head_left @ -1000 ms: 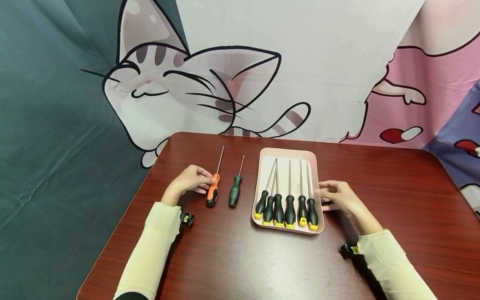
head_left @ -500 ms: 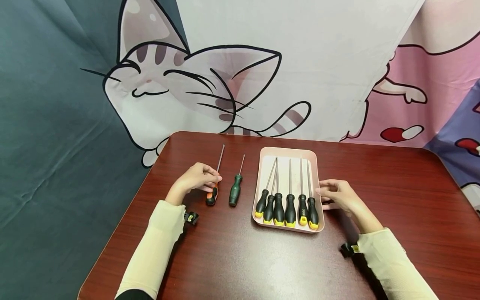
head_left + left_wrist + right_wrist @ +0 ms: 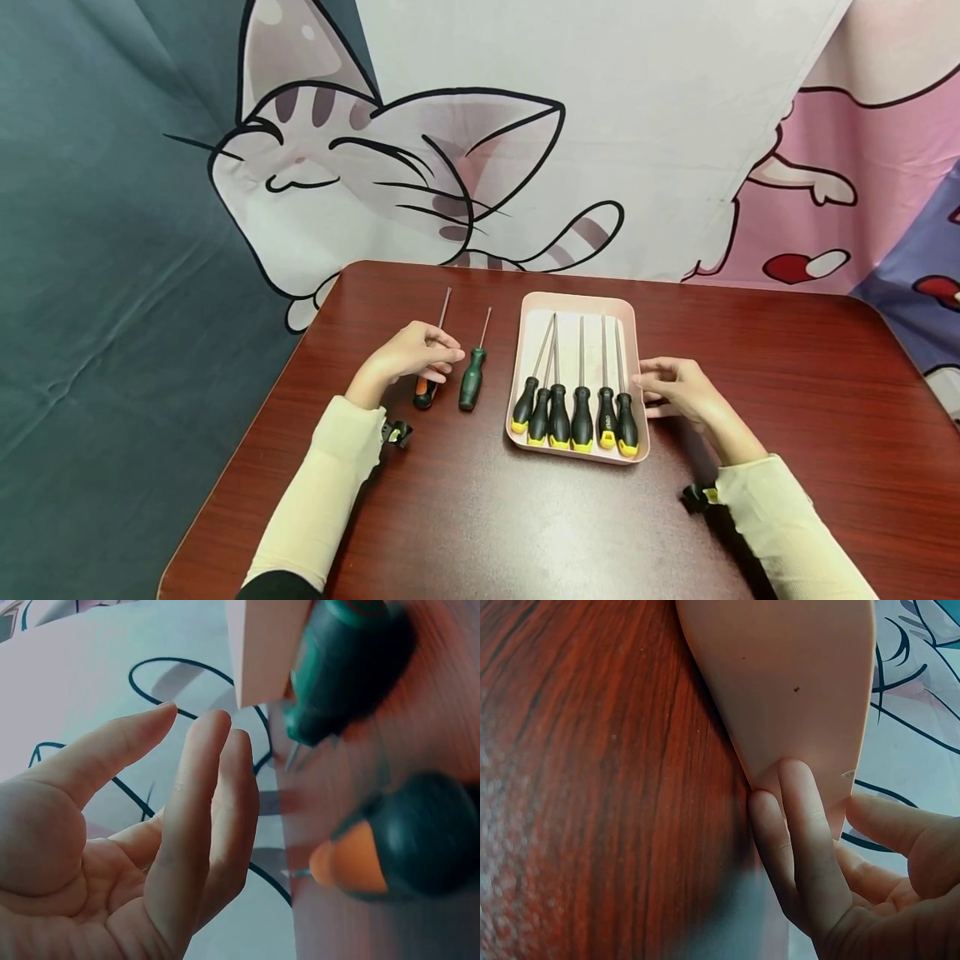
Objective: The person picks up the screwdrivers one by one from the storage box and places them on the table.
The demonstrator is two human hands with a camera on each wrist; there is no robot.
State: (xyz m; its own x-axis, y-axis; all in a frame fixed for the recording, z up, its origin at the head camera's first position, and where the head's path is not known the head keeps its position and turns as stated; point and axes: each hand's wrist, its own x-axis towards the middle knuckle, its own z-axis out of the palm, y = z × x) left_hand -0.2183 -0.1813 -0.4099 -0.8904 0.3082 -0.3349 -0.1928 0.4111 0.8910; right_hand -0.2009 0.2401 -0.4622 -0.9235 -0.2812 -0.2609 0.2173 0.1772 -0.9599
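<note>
My left hand (image 3: 420,357) hovers over the orange-and-black screwdriver (image 3: 424,392), partly covering it. In the left wrist view its fingers are extended, with a gap between thumb and fingertips and nothing held. Just right of those fingertips lies a green screwdriver (image 3: 471,379), apart from the hand. My right hand (image 3: 678,390) touches the right side of a pale pink tray (image 3: 577,303). In the right wrist view two fairly straight fingers rest on the tray's outer wall (image 3: 795,690), and the thumb tip meets its rim. Several black-and-yellow screwdrivers (image 3: 581,417) lie inside the tray.
The brown wooden table (image 3: 480,517) has a rounded far edge against a cartoon-cat curtain (image 3: 465,167). Left of the table hangs a dark teal cloth (image 3: 97,333). A small black device (image 3: 397,433) sits at the left wrist.
From beside the orange screwdriver's handle, my left hand has moved right across it, toward the green screwdriver. The right hand stays at the tray's side. The screwdrivers have not moved.
</note>
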